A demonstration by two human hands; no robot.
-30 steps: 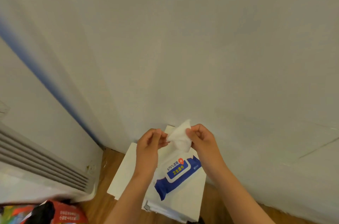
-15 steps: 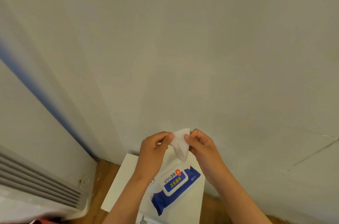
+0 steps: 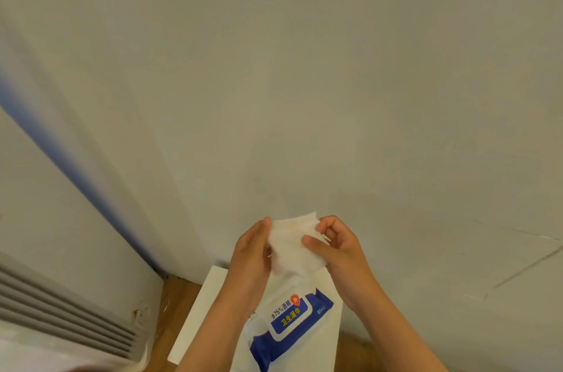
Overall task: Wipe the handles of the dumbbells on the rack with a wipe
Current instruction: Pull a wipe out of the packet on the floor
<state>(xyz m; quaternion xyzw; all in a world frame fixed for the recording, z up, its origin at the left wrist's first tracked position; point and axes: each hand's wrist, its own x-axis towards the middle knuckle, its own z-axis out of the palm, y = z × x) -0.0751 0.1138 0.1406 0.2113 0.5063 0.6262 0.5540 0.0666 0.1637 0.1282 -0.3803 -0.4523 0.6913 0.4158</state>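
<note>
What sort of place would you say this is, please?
Probably an ordinary indoor room corner: plain pale wall, wooden floor, and a white slatted unit, perhaps an air conditioner, at lower left. No dumbbell rack shows.

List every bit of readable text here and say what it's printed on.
"含75%酒精": wipes pack, white label.
"卫生湿巾": same label, blue band.
"80pcs": pack's blue area, right of the label.
Unreadable: red badge character, small grey print left of the label.
The wipe: blank.
</note>
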